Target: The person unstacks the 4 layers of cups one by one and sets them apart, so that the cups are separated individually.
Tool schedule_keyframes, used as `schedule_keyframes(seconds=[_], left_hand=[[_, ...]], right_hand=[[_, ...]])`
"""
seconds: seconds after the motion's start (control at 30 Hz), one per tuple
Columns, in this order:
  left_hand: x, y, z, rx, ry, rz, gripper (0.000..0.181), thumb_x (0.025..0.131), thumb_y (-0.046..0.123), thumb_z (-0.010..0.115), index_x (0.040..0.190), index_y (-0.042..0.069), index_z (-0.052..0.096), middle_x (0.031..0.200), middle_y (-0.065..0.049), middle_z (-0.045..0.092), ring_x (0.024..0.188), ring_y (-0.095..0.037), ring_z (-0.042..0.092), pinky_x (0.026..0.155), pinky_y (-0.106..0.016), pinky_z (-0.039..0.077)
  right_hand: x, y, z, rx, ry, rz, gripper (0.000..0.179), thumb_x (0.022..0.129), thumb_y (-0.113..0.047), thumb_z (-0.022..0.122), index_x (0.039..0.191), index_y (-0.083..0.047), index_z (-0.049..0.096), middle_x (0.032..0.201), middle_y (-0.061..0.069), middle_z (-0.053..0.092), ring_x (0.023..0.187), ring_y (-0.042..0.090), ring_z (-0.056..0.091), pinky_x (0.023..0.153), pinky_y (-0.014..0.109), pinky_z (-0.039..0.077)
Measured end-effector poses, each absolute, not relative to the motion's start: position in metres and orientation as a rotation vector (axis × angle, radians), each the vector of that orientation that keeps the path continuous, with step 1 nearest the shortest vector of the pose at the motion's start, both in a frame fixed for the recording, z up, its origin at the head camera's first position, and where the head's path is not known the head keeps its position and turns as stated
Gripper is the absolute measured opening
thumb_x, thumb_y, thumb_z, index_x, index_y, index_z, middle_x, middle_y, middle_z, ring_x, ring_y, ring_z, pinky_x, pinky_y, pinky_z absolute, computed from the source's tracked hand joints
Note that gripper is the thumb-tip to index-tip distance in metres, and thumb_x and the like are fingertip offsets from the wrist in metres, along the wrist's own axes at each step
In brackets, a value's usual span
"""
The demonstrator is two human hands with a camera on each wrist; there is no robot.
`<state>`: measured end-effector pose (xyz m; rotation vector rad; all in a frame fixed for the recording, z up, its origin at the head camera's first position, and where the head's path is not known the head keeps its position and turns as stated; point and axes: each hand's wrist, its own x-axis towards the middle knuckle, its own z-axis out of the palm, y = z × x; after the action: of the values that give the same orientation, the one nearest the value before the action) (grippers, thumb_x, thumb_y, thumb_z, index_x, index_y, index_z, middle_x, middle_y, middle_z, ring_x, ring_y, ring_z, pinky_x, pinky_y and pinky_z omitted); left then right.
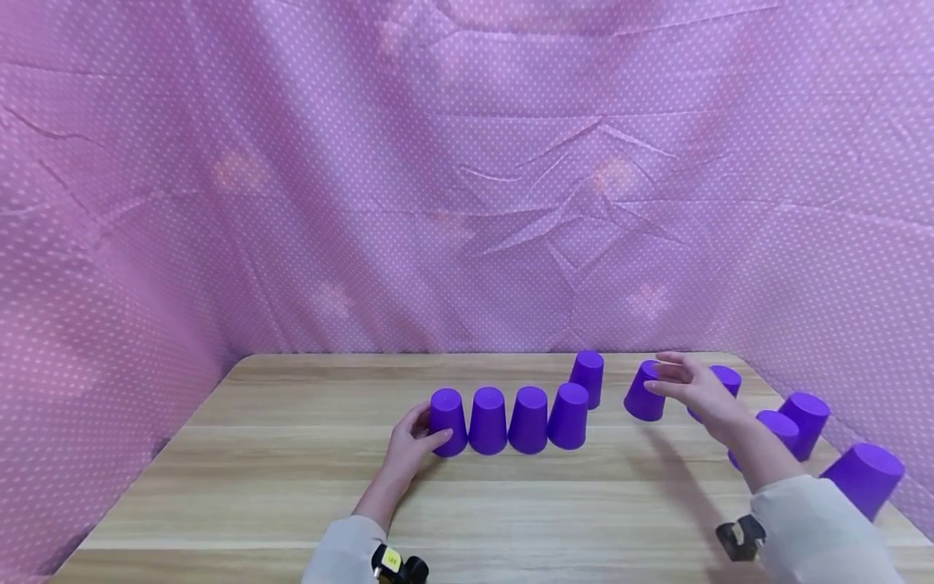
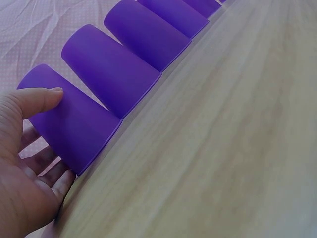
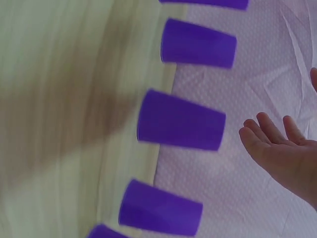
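Observation:
Several purple cups stand upside down in a short row on the wooden table. My left hand is at the leftmost cup, thumb across its near side and the other fingers around its left and far side. In the left wrist view, that thumb lies on the wall of the cup, and the fingertips reach down by its rim. My right hand is raised, fingers spread and extended, overlapping the upper edge of another upside-down cup. The right wrist view shows a gap between the fingers and the nearest cup.
One cup stands behind the row's right end. More upside-down cups, among them one at the far right, stand around my right forearm. A pink dotted cloth hangs behind and beside the table.

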<state>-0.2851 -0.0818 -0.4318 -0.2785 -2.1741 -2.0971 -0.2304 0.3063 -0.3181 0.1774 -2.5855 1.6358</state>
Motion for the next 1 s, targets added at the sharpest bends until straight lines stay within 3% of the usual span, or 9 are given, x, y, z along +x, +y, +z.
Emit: schedule_keyframes(seconds=[0.27,0.53,1.0], left_hand=[[-0.275,-0.082,-0.418,-0.311,-2.161,-2.116,0.056,0.071,0.0,0.065,0.12,-0.01,0.04,0.113,-0.027,0.046,0.106,-0.037,0.042,0.093,-0.042,0.033],[-0.284,-0.082,-0.43,-0.322,-2.163,-2.088,0.057,0.071,0.002,0.066,0.121,-0.008,0.041,0.113,-0.025,0.047,0.106,-0.034,0.044,0.092,-0.041,0.035],[-0.285,-0.083,-0.43,-0.311,-2.162,-2.091,0.057,0.071,0.003,0.066,0.121,-0.008,0.04,0.112,-0.024,0.048,0.105,-0.034,0.044,0.092,-0.041,0.035]], right_hand=[[-0.248,0.279,-0.344,0.245,-2.547,1.751,0.064,0.08,-0.011,0.059,0.128,0.01,0.022,0.124,0.034,0.031,0.112,0.043,0.032,0.093,0.05,0.029],[-0.258,0.248,-0.358,0.213,-2.6,1.804,0.069,0.076,-0.015,0.065,0.127,0.009,0.025,0.121,0.031,0.037,0.112,0.04,0.035,0.093,0.048,0.03],[-0.267,0.22,-0.371,0.188,-2.596,1.808,0.057,0.073,-0.006,0.064,0.119,0.008,0.035,0.104,0.021,0.052,0.095,0.028,0.05,0.086,0.041,0.039]])
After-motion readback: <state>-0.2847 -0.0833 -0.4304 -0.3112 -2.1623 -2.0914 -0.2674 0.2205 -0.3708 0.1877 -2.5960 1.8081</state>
